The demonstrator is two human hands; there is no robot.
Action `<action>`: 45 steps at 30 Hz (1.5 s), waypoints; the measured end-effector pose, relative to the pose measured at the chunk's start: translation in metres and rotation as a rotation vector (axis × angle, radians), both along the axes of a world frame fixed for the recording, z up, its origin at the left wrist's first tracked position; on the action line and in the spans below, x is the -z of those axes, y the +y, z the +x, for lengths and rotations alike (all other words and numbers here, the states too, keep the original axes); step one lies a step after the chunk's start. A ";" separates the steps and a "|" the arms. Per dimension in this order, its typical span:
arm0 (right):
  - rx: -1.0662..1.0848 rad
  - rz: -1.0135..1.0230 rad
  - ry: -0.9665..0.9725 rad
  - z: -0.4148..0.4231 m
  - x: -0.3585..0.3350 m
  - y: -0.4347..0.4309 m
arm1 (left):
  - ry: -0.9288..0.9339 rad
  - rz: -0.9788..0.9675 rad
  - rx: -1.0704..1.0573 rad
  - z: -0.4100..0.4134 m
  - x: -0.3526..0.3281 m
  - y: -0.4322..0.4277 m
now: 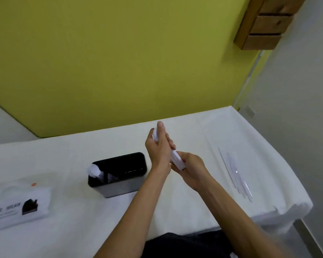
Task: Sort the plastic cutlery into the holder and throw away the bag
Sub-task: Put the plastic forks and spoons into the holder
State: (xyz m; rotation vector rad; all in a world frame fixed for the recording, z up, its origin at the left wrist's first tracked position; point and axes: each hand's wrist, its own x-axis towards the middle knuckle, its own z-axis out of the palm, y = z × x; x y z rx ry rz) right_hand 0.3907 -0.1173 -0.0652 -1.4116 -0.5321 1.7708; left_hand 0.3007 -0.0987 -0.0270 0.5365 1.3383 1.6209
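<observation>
Both hands are up over the table, at mid-frame. The left hand grasps the upper half of a bundle of white plastic cutlery, fingers wrapped round it, thumb laid straight up along the stack toward 12 o'clock. The right hand clasps the lower end, fingers curled round it from beneath. The bundle is tilted, top leaning to 11 o'clock, held clear of the table. A toothed edge at its top end reads as fork tines, though blurred. A black holder stands upright on the cloth at 9 o'clock from the hands, just beside the left wrist; contact cannot be told. A divider shows inside. White spoon bowls stick up out of its leftmost compartment; the other compartments look dark, contents uncertain. At 3 o'clock from the hands, well apart, a clear plastic bag lies flat on the cloth with long pale cutlery pieces at its near end. Whether they are in it or on it cannot be told, and their type is not readable. At 8 o'clock, near the frame's left edge, lies a flat clear packet with a printed label card, a small orange dot just above it. The table is covered in white cloth and set against a yellow-green wall. A wooden shelf unit hangs at 1 o'clock. A dark garment shows at 6 o'clock, at the table's near edge.
</observation>
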 end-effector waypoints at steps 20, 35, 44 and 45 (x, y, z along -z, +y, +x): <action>-0.694 0.949 -1.246 -0.134 0.034 -0.025 | 0.635 -0.062 -0.240 -0.162 0.044 -0.059; -0.751 0.938 -1.232 -0.131 0.034 -0.022 | 1.019 -0.145 0.030 -0.170 0.061 -0.062; -0.706 0.815 -1.034 -0.112 0.027 -0.026 | 1.164 0.015 0.069 -0.158 0.041 -0.059; -0.673 0.785 -1.019 -0.104 0.028 -0.028 | 1.196 0.051 0.066 -0.151 0.037 -0.057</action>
